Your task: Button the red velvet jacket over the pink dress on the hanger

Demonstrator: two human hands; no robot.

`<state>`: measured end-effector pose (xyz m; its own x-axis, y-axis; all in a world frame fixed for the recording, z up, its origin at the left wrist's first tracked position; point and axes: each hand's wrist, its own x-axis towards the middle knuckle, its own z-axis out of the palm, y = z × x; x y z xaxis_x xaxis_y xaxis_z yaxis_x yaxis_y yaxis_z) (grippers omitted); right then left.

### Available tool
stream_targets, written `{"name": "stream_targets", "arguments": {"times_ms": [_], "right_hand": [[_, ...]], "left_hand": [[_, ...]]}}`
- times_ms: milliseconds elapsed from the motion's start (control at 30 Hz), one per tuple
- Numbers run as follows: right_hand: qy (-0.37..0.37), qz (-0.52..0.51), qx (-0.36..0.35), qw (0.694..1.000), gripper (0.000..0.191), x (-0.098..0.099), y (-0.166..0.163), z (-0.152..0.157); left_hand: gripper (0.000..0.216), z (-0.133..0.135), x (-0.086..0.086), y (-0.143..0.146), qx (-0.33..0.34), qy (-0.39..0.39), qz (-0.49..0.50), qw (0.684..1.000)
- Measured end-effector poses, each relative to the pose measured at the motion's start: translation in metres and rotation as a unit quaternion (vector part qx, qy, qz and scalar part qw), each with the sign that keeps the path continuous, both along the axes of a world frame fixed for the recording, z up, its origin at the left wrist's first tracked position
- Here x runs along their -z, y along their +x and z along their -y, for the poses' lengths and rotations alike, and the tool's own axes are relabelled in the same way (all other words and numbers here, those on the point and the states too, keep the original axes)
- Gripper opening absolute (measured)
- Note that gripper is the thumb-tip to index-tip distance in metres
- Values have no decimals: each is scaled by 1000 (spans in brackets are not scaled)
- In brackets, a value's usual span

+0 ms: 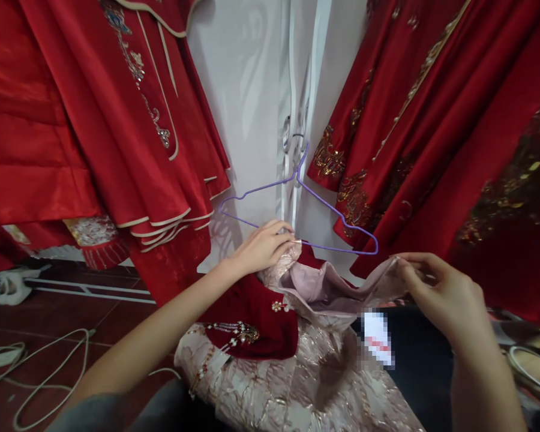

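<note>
A pale pink brocade garment [270,390] with dark red velvet panels [261,318] and bead trim lies across my lap, its lining [310,285] showing at the opening. My left hand [267,245] pinches one edge of it, right by the lower bar of a purple hanger [328,207]. That hanger hangs by its hook from a white metal rail. With thumb and forefinger, my right hand [441,291] grips the other end of the edge, stretching it out to the right. Whether the hanger's bar passes into the fabric is hidden behind my left hand.
Red embroidered garments hang on the left [139,138] and on the right [409,120], in front of white panels [234,72]. A pale cable [83,354] lies coiled on the dark red tiled floor [112,324]. A white metal bar [94,292] runs low at left.
</note>
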<state>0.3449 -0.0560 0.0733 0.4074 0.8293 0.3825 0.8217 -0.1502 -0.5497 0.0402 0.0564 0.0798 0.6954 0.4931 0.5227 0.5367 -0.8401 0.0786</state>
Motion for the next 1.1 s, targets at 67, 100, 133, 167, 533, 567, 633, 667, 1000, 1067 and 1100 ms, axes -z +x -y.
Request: {"name": "stream_targets", "arguments": {"times_ms": [67, 100, 133, 167, 533, 567, 633, 667, 1000, 1067, 1100], "right_hand": [[-9, 0, 10, 1000, 29, 3, 6, -1], [-9, -2, 21, 1000, 30, 4, 10, -2], [-5, -4, 35, 999, 31, 6, 14, -4], [1, -5, 50, 999, 31, 7, 17, -5], [162, -50, 60, 984, 34, 17, 8, -9], [172, -53, 52, 982, 34, 17, 5, -9], [188, -51, 35, 980, 34, 18, -1, -9], [195, -44, 28, 979, 33, 17, -4, -9], [248, 57, -74, 964, 27, -18, -27, -45], [253, 74, -88, 961, 25, -28, -30, -62], [259, 77, -89, 959, 23, -31, -30, -70]], "left_hand": [[25, -11, 14, 7, 0, -19, -3, 1000], [23, -16, 22, 8, -7, -36, -4, 999], [22, -20, 30, 9, -14, -54, -2, 998], [20, -22, 37, 9, -20, -70, 7, 997], [19, -6, 51, 16, -12, -125, 96, 987], [19, -7, 51, 15, -14, -126, 93, 987], [18, -8, 50, 14, -16, -132, 90, 987], [18, -9, 51, 13, -16, -134, 91, 987], [17, -9, 52, 35, 17, -175, 95, 980], [17, -9, 51, 47, 20, -178, 89, 980], [18, -10, 51, 53, 20, -179, 85, 980]]}}
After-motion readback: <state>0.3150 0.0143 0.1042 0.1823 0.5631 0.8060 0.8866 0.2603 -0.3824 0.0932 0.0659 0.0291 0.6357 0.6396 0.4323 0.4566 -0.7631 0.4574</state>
